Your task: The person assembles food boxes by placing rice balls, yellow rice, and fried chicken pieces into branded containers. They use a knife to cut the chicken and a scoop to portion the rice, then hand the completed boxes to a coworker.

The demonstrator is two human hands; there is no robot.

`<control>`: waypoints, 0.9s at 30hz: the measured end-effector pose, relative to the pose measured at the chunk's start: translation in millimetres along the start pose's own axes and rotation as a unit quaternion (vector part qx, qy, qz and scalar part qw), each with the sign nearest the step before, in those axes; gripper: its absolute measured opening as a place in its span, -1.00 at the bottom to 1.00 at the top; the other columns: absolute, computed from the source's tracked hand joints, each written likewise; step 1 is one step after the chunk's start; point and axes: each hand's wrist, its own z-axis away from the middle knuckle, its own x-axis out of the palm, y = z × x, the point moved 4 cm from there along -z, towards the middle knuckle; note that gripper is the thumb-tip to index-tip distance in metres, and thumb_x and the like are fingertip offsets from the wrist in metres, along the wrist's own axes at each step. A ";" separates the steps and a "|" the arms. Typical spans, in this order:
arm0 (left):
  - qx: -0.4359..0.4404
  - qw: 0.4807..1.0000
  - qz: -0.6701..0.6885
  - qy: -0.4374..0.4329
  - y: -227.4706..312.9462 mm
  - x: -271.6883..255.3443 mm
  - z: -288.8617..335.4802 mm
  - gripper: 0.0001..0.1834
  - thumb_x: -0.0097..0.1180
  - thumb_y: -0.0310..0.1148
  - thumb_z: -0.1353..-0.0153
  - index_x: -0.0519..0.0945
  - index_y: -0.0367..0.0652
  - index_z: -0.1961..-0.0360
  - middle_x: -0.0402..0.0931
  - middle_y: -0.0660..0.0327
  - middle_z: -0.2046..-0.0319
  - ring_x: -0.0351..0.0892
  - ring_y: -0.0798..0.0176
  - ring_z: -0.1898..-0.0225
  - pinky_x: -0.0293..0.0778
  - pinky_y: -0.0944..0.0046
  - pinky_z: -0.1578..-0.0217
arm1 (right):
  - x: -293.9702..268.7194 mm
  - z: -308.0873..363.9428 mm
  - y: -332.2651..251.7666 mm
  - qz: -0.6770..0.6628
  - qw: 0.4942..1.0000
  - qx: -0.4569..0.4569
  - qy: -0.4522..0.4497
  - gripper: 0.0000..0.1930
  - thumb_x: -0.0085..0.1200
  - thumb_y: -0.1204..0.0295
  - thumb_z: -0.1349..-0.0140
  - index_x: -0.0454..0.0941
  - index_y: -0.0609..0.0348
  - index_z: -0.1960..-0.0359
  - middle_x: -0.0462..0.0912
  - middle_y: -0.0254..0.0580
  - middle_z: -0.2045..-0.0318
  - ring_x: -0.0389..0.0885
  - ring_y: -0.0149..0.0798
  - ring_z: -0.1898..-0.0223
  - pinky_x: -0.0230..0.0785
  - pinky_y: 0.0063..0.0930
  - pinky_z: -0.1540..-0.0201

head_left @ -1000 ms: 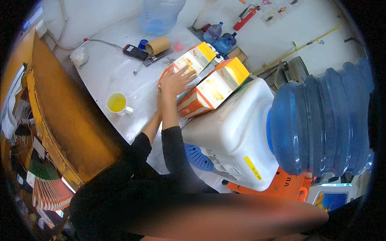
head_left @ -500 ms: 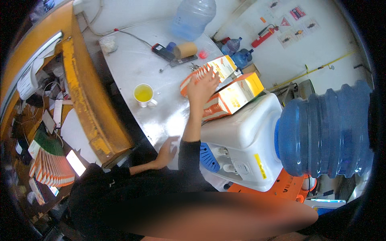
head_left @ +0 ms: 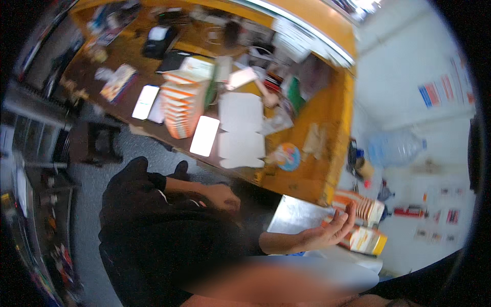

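Note:
My right hand (head_left: 330,231) is raised at the right with its fingers stretched out and nothing in it. Just beyond it stand two orange-and-white stacks of folded cartons, the far stack (head_left: 360,207) and the near stack (head_left: 365,240). The hand overlaps them in view; whether it touches them I cannot tell. My left hand (head_left: 224,197) is low in front of my body, below the desk edge, its fingers blurred. On the wooden desk (head_left: 302,181) another striped carton stack (head_left: 180,110) stands between a bright-screened phone (head_left: 146,102) and a white, bright rectangular device (head_left: 204,136).
A flat pale cardboard piece (head_left: 240,128) lies on the desk, with a round blue-lidded tub (head_left: 288,156) beside it. Papers and cables clutter the back. A metal-topped table (head_left: 294,215) adjoins at the right, and a large water bottle (head_left: 394,148) is beyond. A dark stool (head_left: 94,143) stands at left.
My view has swung left from the table and water dispenser to the desk. My right hand, formerly over the carton stacks, now shows in front of them, palm turned up. My left hand is low.

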 end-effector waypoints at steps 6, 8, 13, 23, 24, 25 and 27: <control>-0.080 0.932 -0.073 0.346 -51.5 -83.4 151.1 -0.84 0.05 -0.27 -0.17 0.58 -0.02 0.25 0.57 0.15 0.54 0.56 0.17 0.57 0.45 0.16 0.51 | 58.6 36.7 -8.9 0.328 0.927 -0.181 -0.011 -0.66 0.02 0.28 -0.27 0.48 0.22 0.01 0.46 -0.01 0.06 0.38 -0.06 -0.04 0.22 -0.15 -0.10; -0.154 0.859 -0.072 0.482 -79.3 -103.9 203.3 -0.86 0.07 -0.31 -0.15 0.59 -0.08 0.31 0.55 0.14 0.58 0.55 0.15 0.60 0.45 0.18 0.52 | 62.7 39.9 -5.6 0.352 0.910 -0.214 0.036 -0.66 0.10 0.27 -0.22 0.51 0.21 0.05 0.50 -0.06 0.09 0.40 -0.05 0.02 0.24 -0.14 -0.09; -0.263 0.739 -0.124 0.608 -137.6 -161.3 309.9 -0.78 0.02 -0.33 -0.17 0.53 -0.11 0.16 0.55 0.06 0.38 0.57 0.04 0.42 0.46 0.09 0.40 | 59.9 40.4 2.9 0.412 0.878 -0.227 0.086 -0.66 0.14 0.21 -0.18 0.58 0.18 0.11 0.55 -0.10 0.08 0.41 -0.05 -0.03 0.25 -0.16 -0.10; -0.227 0.678 -0.232 0.660 -168.5 -236.8 440.4 -0.67 -0.03 -0.49 -0.11 0.43 -0.20 0.05 0.43 0.05 0.16 0.42 -0.03 0.10 0.37 0.08 0.06 | 58.7 33.5 13.1 0.409 0.883 -0.219 0.074 -0.67 0.18 0.26 -0.13 0.61 0.19 0.13 0.59 -0.08 0.10 0.47 -0.07 0.01 0.25 -0.23 -0.08; -0.225 0.676 -0.238 0.660 -168.6 -238.2 451.5 -0.67 -0.03 -0.50 -0.11 0.43 -0.21 0.04 0.42 0.03 0.14 0.40 -0.05 0.07 0.35 0.08 0.03 | 60.1 33.9 12.0 0.400 0.881 -0.238 0.083 -0.68 0.18 0.28 -0.12 0.61 0.19 0.13 0.60 -0.07 0.10 0.48 -0.07 0.01 0.26 -0.23 -0.07; -0.243 0.671 -0.229 0.662 -169.9 -237.6 464.1 -0.65 -0.03 -0.50 -0.10 0.43 -0.22 0.03 0.41 0.00 0.11 0.38 -0.08 0.03 0.32 0.07 -0.01 | 61.0 32.6 11.3 0.430 0.873 -0.211 0.090 -0.69 0.17 0.27 -0.11 0.62 0.16 0.14 0.61 -0.09 0.12 0.50 -0.07 0.03 0.29 -0.24 -0.05; -0.261 0.653 -0.214 0.678 -169.5 -231.7 490.7 -0.66 -0.03 -0.50 -0.12 0.43 -0.23 0.03 0.41 -0.01 0.09 0.37 -0.09 0.00 0.29 0.08 -0.05 | 67.4 33.7 -1.0 0.456 0.867 -0.180 0.092 -0.70 0.15 0.26 -0.09 0.65 0.09 0.16 0.64 -0.12 0.16 0.55 -0.06 0.07 0.36 -0.25 0.01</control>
